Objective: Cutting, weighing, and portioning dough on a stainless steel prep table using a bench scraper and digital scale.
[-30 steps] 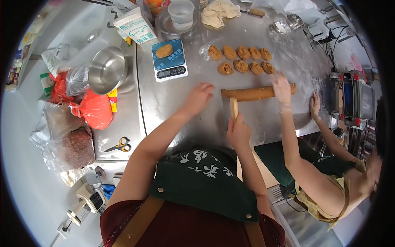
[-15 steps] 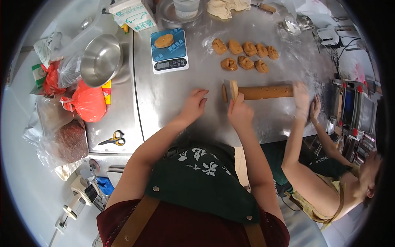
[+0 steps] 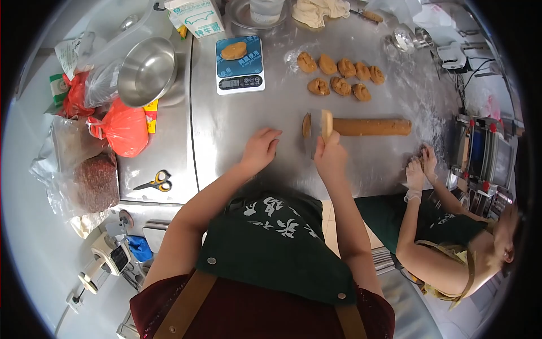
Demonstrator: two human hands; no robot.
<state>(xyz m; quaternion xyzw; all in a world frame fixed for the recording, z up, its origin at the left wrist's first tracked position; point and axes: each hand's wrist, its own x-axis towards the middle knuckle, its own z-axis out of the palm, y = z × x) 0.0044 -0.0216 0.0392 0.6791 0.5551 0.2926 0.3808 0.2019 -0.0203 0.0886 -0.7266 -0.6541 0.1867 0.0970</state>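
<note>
My right hand [image 3: 331, 151] grips the wooden handle of a scraper [image 3: 327, 123] whose metal blade stands at the left end of a brown dough log [image 3: 370, 127]. A thin cut slice [image 3: 306, 125] lies just left of the blade. My left hand [image 3: 261, 150] is apart from the dough, fingers loosely curved but separated, holding nothing. Above it is a digital scale [image 3: 239, 83] with an oval dough piece [image 3: 234, 51] on its blue top. Several lumpy dough pieces [image 3: 346, 68] lie in two rows beyond the log.
The steel table [image 3: 271, 107] bears a bowl [image 3: 144, 73], red bags [image 3: 124, 130], scissors [image 3: 152, 184] and a milk carton [image 3: 196, 17]. A co-worker's gloved hands [image 3: 416, 169] are at the right, cupped around something small, beside a machine [image 3: 480, 152].
My scraper moved down onto the log's left end, and a slice now lies separated. A dough piece left the lower row; the co-worker's hands withdrew toward the table's near right edge.
</note>
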